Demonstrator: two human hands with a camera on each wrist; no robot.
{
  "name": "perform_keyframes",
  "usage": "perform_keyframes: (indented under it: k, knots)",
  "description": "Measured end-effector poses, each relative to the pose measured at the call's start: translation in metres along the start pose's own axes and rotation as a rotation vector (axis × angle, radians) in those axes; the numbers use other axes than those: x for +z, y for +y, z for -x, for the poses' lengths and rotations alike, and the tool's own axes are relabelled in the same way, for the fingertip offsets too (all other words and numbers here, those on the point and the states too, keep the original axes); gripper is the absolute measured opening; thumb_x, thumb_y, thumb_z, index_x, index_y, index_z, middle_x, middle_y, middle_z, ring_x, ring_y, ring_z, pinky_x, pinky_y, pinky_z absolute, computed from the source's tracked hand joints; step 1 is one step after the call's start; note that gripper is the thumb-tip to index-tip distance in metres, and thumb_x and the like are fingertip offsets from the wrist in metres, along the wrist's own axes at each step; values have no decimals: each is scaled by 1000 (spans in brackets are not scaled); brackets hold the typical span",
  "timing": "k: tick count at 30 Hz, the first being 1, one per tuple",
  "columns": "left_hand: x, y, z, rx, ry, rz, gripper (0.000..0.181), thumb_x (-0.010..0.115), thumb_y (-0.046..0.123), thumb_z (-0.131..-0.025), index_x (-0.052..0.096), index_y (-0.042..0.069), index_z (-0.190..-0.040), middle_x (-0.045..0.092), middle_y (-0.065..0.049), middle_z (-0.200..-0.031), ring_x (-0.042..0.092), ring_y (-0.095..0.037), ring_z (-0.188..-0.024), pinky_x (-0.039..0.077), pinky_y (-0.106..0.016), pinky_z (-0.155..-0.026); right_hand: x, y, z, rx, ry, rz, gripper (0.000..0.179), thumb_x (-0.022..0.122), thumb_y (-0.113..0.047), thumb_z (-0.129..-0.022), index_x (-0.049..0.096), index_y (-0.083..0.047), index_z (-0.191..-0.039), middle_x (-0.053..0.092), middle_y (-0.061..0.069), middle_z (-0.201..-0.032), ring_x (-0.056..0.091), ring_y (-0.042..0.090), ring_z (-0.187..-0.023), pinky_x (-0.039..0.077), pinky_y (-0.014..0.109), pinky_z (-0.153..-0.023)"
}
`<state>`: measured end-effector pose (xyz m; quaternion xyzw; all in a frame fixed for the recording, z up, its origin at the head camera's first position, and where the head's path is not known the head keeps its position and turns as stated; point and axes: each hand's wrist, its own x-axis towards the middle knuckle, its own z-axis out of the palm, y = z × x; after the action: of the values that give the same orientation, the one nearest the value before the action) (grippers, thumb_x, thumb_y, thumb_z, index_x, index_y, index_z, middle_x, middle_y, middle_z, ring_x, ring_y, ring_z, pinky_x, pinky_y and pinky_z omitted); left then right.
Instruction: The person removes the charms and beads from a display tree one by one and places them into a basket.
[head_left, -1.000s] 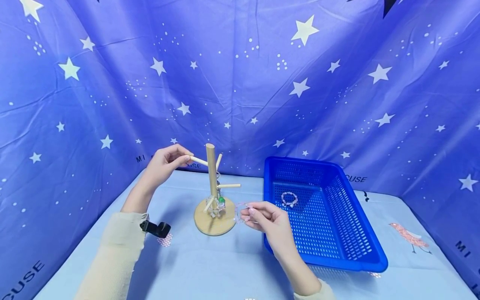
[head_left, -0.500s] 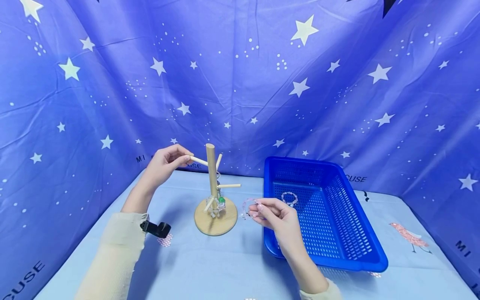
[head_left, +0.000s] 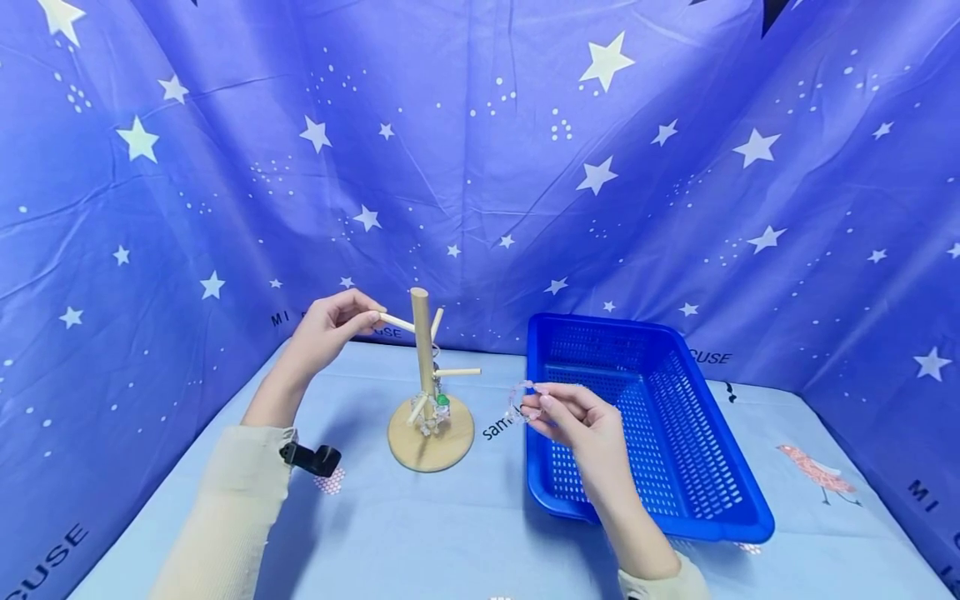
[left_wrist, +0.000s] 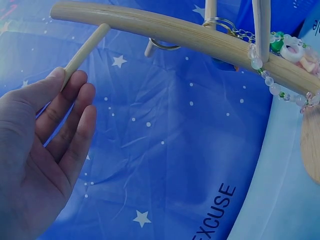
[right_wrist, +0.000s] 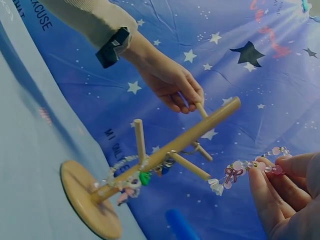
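Observation:
The left hand (head_left: 330, 329) pinches the tip of an upper peg (left_wrist: 82, 52) on the wooden stand (head_left: 424, 350) between thumb and index finger; its other fingers are loosely bent. Between thumb and fingertips, the right hand (head_left: 577, 429) holds a pink and clear beaded bracelet (right_wrist: 242, 166) with a bow charm and a white flower-like bead. In the head view this bracelet is at the left rim of the basket, right of the stand. On a lower peg hangs another beaded bracelet (left_wrist: 270, 82). A keyring (left_wrist: 219, 23) with a chain and a green bead (head_left: 443, 401) hangs from another peg.
A blue perforated basket (head_left: 723, 467) stands right of the stand, partly behind the right hand. The stand's round base (head_left: 446, 450) rests on a light blue cloth (head_left: 420, 525). A starry blue curtain (head_left: 480, 167) encloses the back and sides.
The right hand has moved right and slightly up with the bracelet, away from the stand. It now covers most of the bracelet lying in the basket. The left hand has stayed on the peg.

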<state>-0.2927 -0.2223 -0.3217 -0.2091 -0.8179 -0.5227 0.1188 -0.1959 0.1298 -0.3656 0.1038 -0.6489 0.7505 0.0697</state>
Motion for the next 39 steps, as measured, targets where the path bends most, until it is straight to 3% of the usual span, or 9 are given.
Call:
perform_keyframes:
  k: [6, 13, 20, 28, 35, 39]
  knots:
    - [0, -1, 1, 3, 3, -1, 21, 59, 17, -101, 67, -1, -108, 69, 14, -91, 69, -4, -88, 58, -20, -81, -9, -11, -5, -24, 12, 3, 28, 63, -7, -97, 62, 13, -116, 79, -1, -93, 76, 13, -88, 61, 31, -80]
    - [0, 1, 0, 0, 3, -2, 22, 59, 17, -101, 67, -2, -109, 70, 13, -90, 71, -12, -91, 59, -21, -82, -21, -23, -14, -44, 24, 2, 24, 63, -9, -97, 66, 6, -116, 79, -1, -94, 76, 13, -89, 61, 30, -81]
    - [0, 0, -1, 14, -2, 13, 21, 59, 15, -101, 66, -3, -109, 73, 0, -93, 70, -4, -89, 58, -17, -81, -30, -36, -31, -51, 7, -31, 18, 63, -10, -97, 68, -3, -113, 79, -1, -94, 76, 11, -90, 60, 28, -82]
    - [-1, 0, 0, 7, 0, 13, 21, 59, 15, -101, 66, -4, -109, 72, 8, -91, 70, -3, -89, 57, -17, -81, -44, -44, -61, -27, -13, -98, 15, 62, -10, -98, 69, -7, -110, 79, 1, -93, 76, 12, -89, 59, 26, -83]
    - [0, 0, -1, 1, -5, 9, 21, 59, 16, -101, 67, -3, -109, 73, -3, -95, 72, -12, -92, 58, -17, -82, -59, -38, -94, 12, -1, -103, 12, 61, -9, -98, 69, -10, -107, 78, 0, -90, 76, 10, -85, 59, 25, -82]
    - [0, 1, 0, 7, -5, 11, 21, 59, 15, -101, 67, -3, -109, 73, -2, -94, 71, -9, -92, 58, -17, -82, -70, -29, -113, 59, 10, -110, 13, 62, -9, -98, 68, -9, -109, 78, 0, -90, 76, 10, -85, 59, 25, -84]
